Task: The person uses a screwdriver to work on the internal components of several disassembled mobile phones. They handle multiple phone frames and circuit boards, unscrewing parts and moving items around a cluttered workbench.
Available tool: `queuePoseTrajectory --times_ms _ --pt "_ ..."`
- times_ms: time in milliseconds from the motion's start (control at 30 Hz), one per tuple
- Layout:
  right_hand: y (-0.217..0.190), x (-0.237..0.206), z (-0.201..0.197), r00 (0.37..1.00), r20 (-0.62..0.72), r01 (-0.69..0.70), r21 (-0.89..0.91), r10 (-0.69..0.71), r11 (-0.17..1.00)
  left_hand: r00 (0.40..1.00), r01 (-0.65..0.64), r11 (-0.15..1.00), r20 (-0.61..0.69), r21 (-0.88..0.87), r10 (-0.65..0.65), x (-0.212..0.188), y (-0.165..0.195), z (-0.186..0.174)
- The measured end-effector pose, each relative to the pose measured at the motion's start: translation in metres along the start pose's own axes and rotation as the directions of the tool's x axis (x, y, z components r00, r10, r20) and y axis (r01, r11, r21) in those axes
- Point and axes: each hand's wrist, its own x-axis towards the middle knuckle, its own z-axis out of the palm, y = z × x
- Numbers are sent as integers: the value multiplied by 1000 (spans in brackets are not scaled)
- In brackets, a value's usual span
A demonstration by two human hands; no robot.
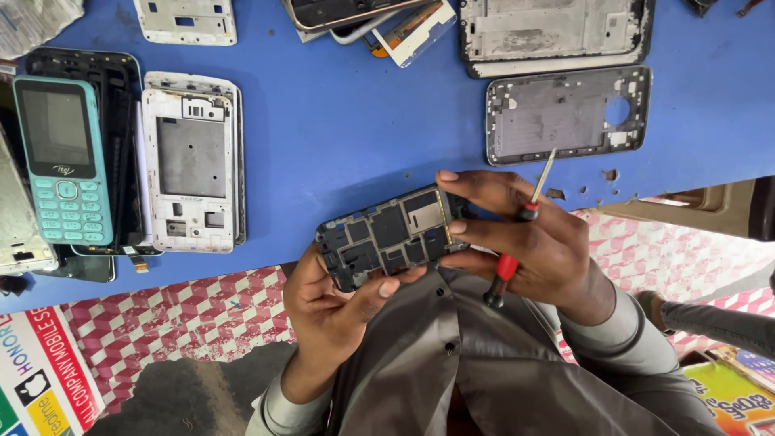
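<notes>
I hold an opened dark phone body (391, 234), its circuit board side up, just over the near edge of the blue table (347, 129). My left hand (323, 311) grips its left end, thumb on the lower edge. My right hand (533, 234) pinches the right end with its fingertips. A red-handled screwdriver (517, 242) is tucked in that same hand, its thin shaft pointing up and away over the table.
On the table lie a teal keypad phone (60, 157), a white phone frame (194, 157), a grey back frame (565, 113), a larger frame (553, 32) and more parts at the far edge. Below the table edge is a red-and-white patterned floor (178, 323).
</notes>
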Motion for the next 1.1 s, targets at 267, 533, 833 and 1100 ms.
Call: queuePoseTrajectory --times_ms 267,533,833,1100 --pt "5 9 17 993 -115 46 122 -32 991 969 -246 961 23 124 245 25 0 -9" --pt "17 21 37 986 -155 70 92 -55 993 980 -171 966 64 -194 187 72 13 16" --pt "20 8 40 943 -281 0 537 179 844 994 -73 977 61 -201 87 81 20 17" --pt "26 18 41 901 -433 106 289 31 951 990 -45 976 123 -213 72 74 14 10"
